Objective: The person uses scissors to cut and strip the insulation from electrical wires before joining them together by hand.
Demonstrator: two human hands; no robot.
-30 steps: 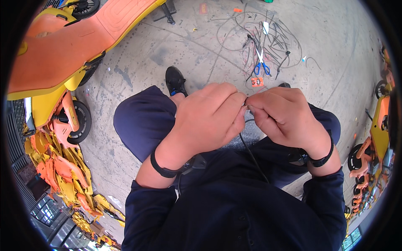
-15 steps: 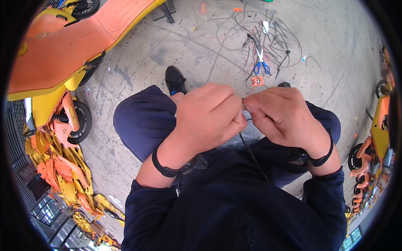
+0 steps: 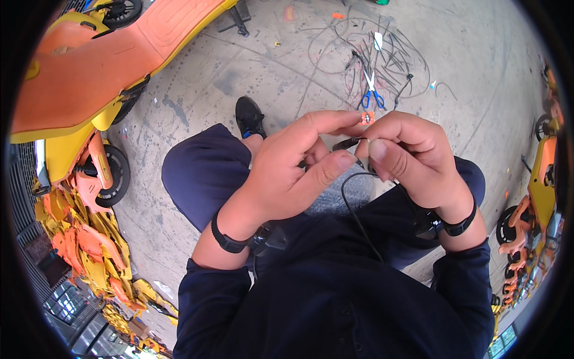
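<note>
Above my lap my right hand is closed in a pinch on a thin black cable. That cable loops from the fingertips down across my dark clothing. A short dark cable end sticks out from the pinch toward my left hand. The left thumb and index finger are spread apart around this end, without visibly gripping it. The other left fingers are curled and partly hidden. Beyond the hands, blue-handled scissors lie on the floor, with a small orange packet nearer to me.
Tangled dark cable scraps and a white piece lie on the concrete floor. A large orange and yellow vehicle body stands at left, above piled panels. More orange and yellow vehicles line the right side.
My hands have moved slightly apart. The left thumb and index finger have opened from a closed grip, and the dark cable end now shows between the hands.
</note>
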